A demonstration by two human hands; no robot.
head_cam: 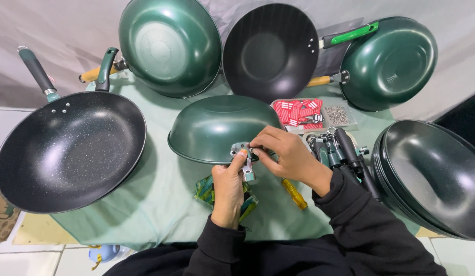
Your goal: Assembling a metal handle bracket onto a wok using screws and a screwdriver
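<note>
Hands fitting a metal bracket at the rim of an upturned green wok.
The left hand and right hand both pinch the bracket against the wok, on a pale green cloth over a tiled floor; a grey backdrop hangs behind.

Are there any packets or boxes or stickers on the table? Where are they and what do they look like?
Red labels: small red-and-white rectangles piled in a clear tray behind the upturned green wok.
Screw tray: clear box of small grey screws, right of the labels.
Plastic packets: clear with green parts inside, under the left hand.
Cardboard: brown, at the left edge.
</note>
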